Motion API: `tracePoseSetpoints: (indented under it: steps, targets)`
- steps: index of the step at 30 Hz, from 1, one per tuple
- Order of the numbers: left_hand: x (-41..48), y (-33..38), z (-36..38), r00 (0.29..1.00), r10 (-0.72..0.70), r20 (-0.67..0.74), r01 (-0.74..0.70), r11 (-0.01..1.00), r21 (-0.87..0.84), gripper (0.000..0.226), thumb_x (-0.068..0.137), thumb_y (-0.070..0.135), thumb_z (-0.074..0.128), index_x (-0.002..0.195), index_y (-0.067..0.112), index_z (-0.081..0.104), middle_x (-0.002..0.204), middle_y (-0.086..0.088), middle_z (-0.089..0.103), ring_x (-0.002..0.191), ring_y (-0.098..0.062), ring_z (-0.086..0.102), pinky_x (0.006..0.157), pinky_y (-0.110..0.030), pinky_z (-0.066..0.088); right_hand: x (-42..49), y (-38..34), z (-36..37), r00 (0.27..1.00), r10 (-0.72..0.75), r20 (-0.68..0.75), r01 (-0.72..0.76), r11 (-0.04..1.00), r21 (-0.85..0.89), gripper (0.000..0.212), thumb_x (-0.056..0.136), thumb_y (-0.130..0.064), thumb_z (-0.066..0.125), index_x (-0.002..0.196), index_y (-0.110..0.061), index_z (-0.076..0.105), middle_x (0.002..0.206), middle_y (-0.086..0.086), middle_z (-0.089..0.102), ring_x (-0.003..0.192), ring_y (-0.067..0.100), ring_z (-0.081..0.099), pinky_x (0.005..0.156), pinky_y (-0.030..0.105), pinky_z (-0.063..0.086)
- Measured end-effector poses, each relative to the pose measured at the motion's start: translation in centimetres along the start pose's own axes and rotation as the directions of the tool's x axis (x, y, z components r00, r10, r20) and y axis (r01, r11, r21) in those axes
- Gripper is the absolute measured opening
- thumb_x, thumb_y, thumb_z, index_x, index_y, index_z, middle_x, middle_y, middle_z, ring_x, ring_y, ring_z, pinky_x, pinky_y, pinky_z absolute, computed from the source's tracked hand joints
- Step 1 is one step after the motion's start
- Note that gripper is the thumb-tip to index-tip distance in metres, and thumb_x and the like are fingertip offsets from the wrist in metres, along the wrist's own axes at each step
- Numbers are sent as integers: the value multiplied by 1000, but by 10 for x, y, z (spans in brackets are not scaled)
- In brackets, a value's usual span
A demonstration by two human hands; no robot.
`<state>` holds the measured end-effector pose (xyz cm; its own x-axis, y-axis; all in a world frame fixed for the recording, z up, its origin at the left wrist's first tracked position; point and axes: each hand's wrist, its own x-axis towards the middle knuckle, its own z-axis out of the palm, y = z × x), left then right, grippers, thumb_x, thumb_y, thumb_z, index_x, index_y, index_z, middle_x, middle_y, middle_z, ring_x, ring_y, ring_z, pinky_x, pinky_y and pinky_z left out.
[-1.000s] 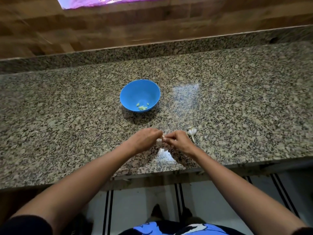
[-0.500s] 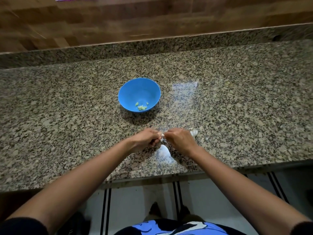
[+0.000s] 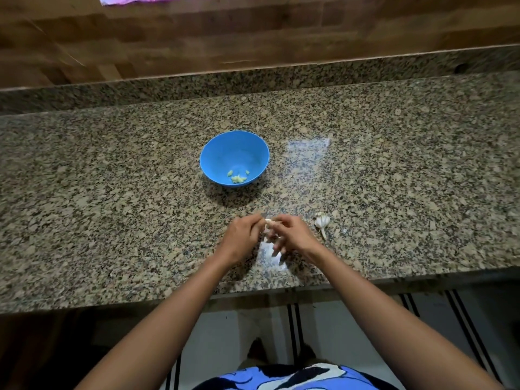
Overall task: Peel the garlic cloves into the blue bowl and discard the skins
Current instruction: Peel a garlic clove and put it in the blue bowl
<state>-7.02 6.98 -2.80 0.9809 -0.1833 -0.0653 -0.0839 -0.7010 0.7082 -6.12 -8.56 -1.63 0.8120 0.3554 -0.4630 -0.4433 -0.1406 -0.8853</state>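
Near the counter (image 3: 112,220) edge, left hand (image 3: 242,237) and right hand (image 3: 289,235) pinch one clove (image 3: 267,221) — mid-peel; next, likely drop it in the bowl (image 3: 219,153).

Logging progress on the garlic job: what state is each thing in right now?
blue bowl: upright, a few peeled cloves inside.
garlic clove: pinched between both hands.
left hand: closed on the clove.
right hand: closed on the clove.
garlic bulb: lying on the counter, untouched.

No readable text, label or number anywhere.
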Motion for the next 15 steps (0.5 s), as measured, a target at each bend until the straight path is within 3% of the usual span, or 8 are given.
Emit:
tracePoseSetpoints:
  steps: [4, 7, 10, 15]
  targets:
    - [-10, 3, 11, 998, -48, 46, 48, 999, -7, 20, 98, 17, 47, 90, 12, 64, 68, 7, 57, 57, -6, 50, 52, -14, 37, -3, 8, -1, 996, -51, -70, 45, 995, -86, 16, 92, -9, 53, 96, 3, 65, 73, 12, 64, 45, 12, 57, 39, 16, 44]
    - [-15, 0, 14, 992, -105, -67, 100, 991, -86, 14, 93, 20, 58, 87, 15, 70, 70, 4, 65, 61, -10, 58, 53, -18, 45, -3, 12, -3, 996, -14, -92, 4, 994, -110, 16, 92, -7, 55, 91, 5, 65, 68, 11, 64, 44, 9, 57, 40, 16, 44]
    - [-19, 3, 13, 976, -157, -148, 123, 970, -211, 4, 85, 18, 68, 85, 19, 73, 71, 10, 68, 64, -2, 62, 60, -16, 52, -4, 13, -3, 996, 5, -88, -12, 997, -80, 19, 94, -7, 52, 81, 0, 63, 62, 8, 58, 43, 8, 55, 39, 16, 43]
    - [-19, 10, 11, 984, -125, -126, 102, 979, -177, 9, 84, 11, 65, 78, 11, 72, 67, 5, 66, 58, -2, 56, 52, -8, 42, -8, 15, -5, 994, 2, -107, -19, 987, -159, 21, 94, -10, 52, 84, 4, 63, 59, 5, 56, 44, 9, 53, 40, 17, 43]
